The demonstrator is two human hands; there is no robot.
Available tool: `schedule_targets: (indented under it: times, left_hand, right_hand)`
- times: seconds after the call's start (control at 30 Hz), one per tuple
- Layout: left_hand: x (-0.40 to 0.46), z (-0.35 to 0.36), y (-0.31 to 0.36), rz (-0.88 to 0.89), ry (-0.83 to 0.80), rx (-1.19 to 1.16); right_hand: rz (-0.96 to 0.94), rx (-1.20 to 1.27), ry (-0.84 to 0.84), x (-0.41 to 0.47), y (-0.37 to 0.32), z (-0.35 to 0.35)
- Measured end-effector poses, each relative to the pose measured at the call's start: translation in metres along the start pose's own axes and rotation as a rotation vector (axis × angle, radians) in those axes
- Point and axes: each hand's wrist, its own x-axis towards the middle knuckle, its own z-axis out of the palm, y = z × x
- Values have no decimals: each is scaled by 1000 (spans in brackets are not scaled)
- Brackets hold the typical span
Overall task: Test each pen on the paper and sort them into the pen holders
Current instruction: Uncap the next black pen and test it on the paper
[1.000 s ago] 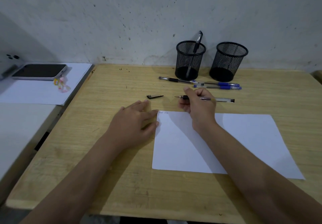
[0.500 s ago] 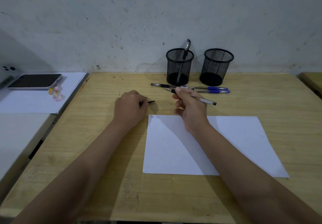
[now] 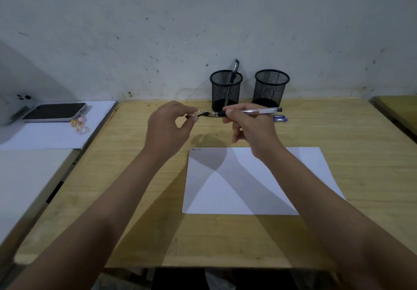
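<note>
My right hand holds a clear-barrelled pen level above the desk, tip pointing left. My left hand pinches the pen's cap just left of the tip, nearly touching it. A white sheet of paper lies on the desk below my hands, with a small scribble at its top left corner. At the back stand two black mesh pen holders: the left holder has one black pen in it, the right holder looks empty. Blue pens lie behind my right hand, mostly hidden.
The wooden desk meets a white wall at the back. To the left a lower white table carries a sheet of paper, a phone lying screen up and a small colourful trinket. Another wooden surface shows at the far right.
My left hand picked the cap up off the desk and lifted it to the pen's tip. My right hand raised the pen and levelled it. The camera tilted slightly.
</note>
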Motion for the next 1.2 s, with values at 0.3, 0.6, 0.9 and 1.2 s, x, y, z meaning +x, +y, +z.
schedule_targets:
  times: [0.3, 0.6, 0.9, 1.2]
  left_hand:
    - [-6, -6, 29, 122, 28, -2]
    - [-7, -8, 37, 211, 22, 120]
    - [-11, -9, 55, 456, 161, 350]
    - [-23, -1, 56, 559, 209, 306]
  right_hand:
    - [-50, 32, -29, -17, -12, -7]
    - [-120, 32, -71, -20, -21, -12]
    - [-155, 176, -80, -23, -27, -6]
    - [-161, 92, -69, -29, -25, -8]
